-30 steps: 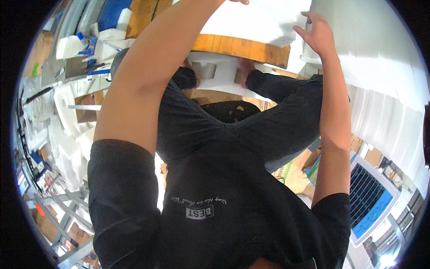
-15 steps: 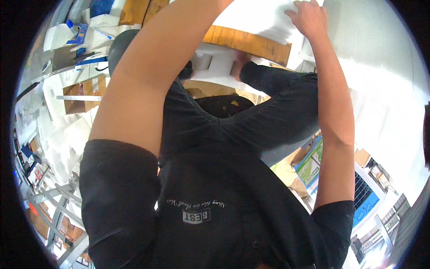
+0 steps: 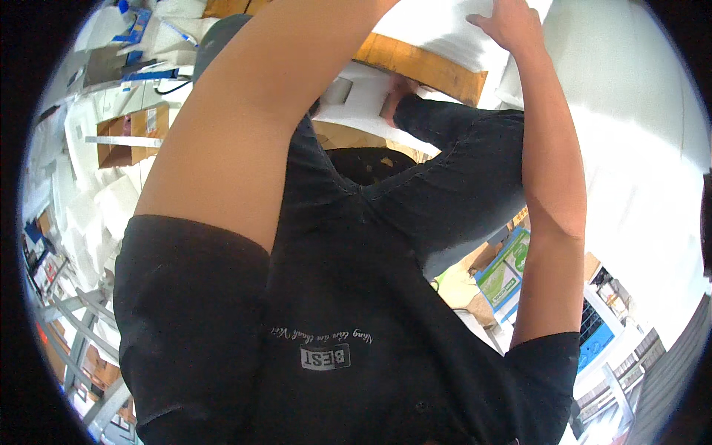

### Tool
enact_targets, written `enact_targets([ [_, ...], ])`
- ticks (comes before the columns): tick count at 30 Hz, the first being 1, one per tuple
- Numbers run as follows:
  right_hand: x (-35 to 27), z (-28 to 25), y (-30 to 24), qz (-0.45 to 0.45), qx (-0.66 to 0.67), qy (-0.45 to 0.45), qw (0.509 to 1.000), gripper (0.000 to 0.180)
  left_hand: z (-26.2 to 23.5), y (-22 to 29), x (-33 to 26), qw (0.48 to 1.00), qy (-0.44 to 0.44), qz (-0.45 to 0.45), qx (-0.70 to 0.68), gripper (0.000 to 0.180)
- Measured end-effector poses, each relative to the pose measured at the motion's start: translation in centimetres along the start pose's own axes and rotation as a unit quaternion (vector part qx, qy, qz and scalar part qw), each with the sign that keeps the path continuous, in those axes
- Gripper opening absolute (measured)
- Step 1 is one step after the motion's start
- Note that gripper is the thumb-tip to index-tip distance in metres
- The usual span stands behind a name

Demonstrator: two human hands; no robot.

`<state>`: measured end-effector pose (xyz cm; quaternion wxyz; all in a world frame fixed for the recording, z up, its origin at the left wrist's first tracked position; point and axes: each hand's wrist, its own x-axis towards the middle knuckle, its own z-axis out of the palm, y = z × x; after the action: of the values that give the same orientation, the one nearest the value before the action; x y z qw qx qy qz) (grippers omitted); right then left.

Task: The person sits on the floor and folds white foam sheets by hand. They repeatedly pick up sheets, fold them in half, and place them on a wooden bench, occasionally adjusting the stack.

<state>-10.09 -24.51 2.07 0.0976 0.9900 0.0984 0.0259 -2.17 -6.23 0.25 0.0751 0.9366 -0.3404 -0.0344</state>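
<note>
Up at 1 o'clock, right hand (image 3: 513, 28) laid on a broad white foam slab (image 3: 437, 33), thumb spread toward the left, palm touching the foam; fingertips cut by the rim of the view, so cannot tell whether curled round an edge or simply pressed flat. Left forearm rising from 9 o'clock to 12 and running out past the top edge — left hand out of view, its grasp not to be told. Just under the slab, a brown wooden board (image 3: 426, 68) set aslant; below that, toward the centre, a white moulded foam block (image 3: 363, 93) touching the knees of the dark trousers. Out at 9 to 10 o'clock, an open brown cardboard box (image 3: 122, 141) among loose white foam pieces; at 4 o'clock, a green-and-white carton (image 3: 506, 268) on the floor. Judged from this: mid-reach, steadying or taking hold of the slab overhead. Calls next for a firm hold on both sides — light, bulky, quick to tilt off the board.
</note>
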Motion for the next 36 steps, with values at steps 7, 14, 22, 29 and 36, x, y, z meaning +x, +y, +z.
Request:
enact_targets([
  [7, 1.5, 2.8, -1.1, 0.015, 0.055, -0.043, 0.997, 0.041, 0.8, 0.3, 0.4, 1.0, -0.005, 0.003, -0.001, 0.03],
  [14, 2.3, 3.6, 0.2, 0.04, -0.011, -0.095, 0.995, 0.057, -0.5, -1.4, -1.7, 0.984, 0.15, 0.059, -0.073, 0.075],
  [22, -1.0, 1.1, 4.7, 0.059, 0.042, -0.098, 0.993, 0.059, 1.9, -10.3, -6.2, 0.775, 0.464, -0.355, -0.241, 0.097],
  [29, -1.0, 3.2, 3.0, 0.008, 0.051, -0.007, 0.999, 0.06, 2.2, -6.6, -6.0, 0.695, 0.356, -0.308, -0.543, 0.086],
  [36, -0.9, 3.9, 2.1, 0.032, -0.018, -0.028, 0.999, 0.065, 2.8, -4.0, -5.6, 0.667, 0.433, -0.349, -0.496, 0.085],
])
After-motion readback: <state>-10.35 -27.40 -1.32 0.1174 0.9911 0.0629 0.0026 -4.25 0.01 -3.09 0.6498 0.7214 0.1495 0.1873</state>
